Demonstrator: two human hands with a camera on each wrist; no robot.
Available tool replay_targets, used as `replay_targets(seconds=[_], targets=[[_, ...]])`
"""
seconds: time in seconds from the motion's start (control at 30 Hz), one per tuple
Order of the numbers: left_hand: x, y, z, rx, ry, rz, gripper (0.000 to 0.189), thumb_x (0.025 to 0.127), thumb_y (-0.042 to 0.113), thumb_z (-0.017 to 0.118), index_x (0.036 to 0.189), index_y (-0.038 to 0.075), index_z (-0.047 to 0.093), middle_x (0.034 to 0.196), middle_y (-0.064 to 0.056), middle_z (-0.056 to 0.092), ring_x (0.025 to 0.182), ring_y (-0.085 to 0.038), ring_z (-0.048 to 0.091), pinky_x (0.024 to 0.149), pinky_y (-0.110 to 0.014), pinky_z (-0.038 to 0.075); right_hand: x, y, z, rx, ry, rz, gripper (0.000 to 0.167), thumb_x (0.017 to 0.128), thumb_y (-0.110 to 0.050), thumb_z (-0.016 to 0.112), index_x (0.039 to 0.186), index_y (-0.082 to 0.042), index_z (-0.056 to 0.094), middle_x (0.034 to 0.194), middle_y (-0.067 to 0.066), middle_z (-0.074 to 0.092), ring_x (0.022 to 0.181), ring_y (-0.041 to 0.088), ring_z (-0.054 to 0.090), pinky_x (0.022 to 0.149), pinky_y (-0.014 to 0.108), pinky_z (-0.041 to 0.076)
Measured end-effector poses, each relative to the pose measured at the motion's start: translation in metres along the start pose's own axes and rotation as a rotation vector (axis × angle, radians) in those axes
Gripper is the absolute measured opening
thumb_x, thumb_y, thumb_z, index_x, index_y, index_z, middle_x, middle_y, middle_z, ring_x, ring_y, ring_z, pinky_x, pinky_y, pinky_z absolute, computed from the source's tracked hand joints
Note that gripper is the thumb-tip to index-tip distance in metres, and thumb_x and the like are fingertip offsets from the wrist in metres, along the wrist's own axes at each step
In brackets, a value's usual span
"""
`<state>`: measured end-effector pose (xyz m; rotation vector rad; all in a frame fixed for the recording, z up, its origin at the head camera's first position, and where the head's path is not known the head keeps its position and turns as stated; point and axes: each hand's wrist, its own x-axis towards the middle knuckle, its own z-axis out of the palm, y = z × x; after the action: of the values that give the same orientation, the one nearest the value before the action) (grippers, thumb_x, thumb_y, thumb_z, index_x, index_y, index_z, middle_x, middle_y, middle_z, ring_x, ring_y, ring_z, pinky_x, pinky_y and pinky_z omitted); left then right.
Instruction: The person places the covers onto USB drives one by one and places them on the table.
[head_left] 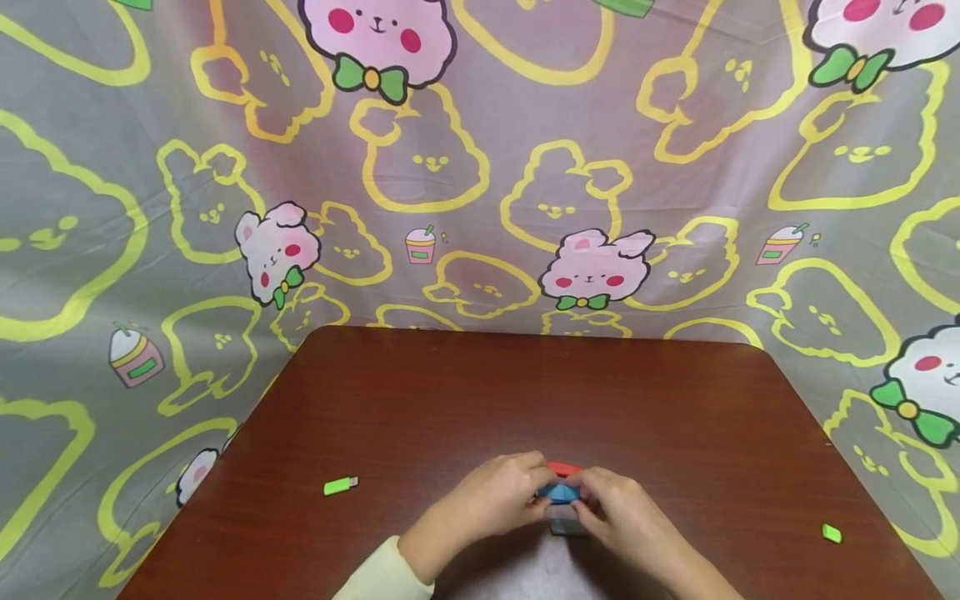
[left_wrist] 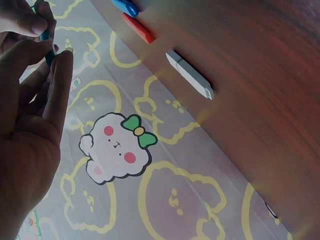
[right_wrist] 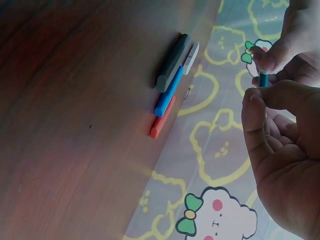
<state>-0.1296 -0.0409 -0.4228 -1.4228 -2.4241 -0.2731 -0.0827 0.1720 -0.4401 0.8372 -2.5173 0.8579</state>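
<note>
In front of me my left hand (head_left: 501, 496) and right hand (head_left: 628, 510) meet fingertip to fingertip. Between them they pinch a small teal-blue stick (right_wrist: 263, 80), which looks like a USB stick; fingers cover most of it. On the table close by lie a red stick (right_wrist: 162, 117), a blue stick (right_wrist: 168, 95), a dark grey stick (right_wrist: 173, 62) and a white one (right_wrist: 191, 59), side by side. To the left, apart from both hands, rests a bright green USB stick (head_left: 340, 486) with its metal plug bare.
A small green cap (head_left: 832, 533) lies near the right edge of the brown table (head_left: 525, 392). Patterned cloth (head_left: 480, 242) hangs behind the table and along both sides.
</note>
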Motion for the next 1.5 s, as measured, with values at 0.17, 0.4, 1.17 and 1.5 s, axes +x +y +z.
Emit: replay_targets(seconds=[0.17,0.4,1.17,1.5], targets=[[-0.002,-0.001,0.000,-0.003,-0.007,-0.002,0.016,0.087,0.022,0.079,0.100,0.013,0.075,0.090,0.006,0.064,0.074,0.000,0.057,0.066,-0.009,0.047,0.000,-0.001,0.000,0.026,-0.037,0.042,0.024,0.082,0.000,0.079,0.101,-0.012,0.069,0.091,-0.003,0.068,0.073,-0.004,0.056,0.057,0.017,0.049],[-0.005,-0.004,-0.001,-0.045,-0.034,-0.050,0.017,0.087,0.021,0.079,0.101,0.013,0.075,0.090,0.006,0.064,0.073,0.003,0.055,0.065,-0.007,0.045,-0.001,0.001,-0.002,0.014,-0.038,0.061,0.026,0.083,-0.002,0.079,0.105,-0.012,0.069,0.093,-0.005,0.068,0.073,-0.004,0.056,0.057,0.018,0.048],[-0.032,-0.025,0.004,-0.030,-0.170,-0.242,0.014,0.084,0.027,0.082,0.095,0.021,0.077,0.080,0.013,0.058,0.070,0.000,0.047,0.060,-0.015,0.044,-0.022,0.029,-0.032,-0.146,0.080,0.168,0.033,0.073,0.001,0.083,0.101,-0.014,0.071,0.089,-0.009,0.065,0.070,-0.005,0.052,0.057,0.020,0.048],[-0.040,-0.032,0.011,-0.015,-0.190,-0.258,0.016,0.084,0.029,0.081,0.099,0.024,0.078,0.084,0.015,0.063,0.076,-0.001,0.053,0.067,-0.019,0.049,-0.034,0.038,-0.042,-0.157,0.105,0.209,0.033,0.072,0.002,0.082,0.099,-0.013,0.071,0.088,-0.010,0.065,0.070,-0.006,0.052,0.058,0.022,0.049]])
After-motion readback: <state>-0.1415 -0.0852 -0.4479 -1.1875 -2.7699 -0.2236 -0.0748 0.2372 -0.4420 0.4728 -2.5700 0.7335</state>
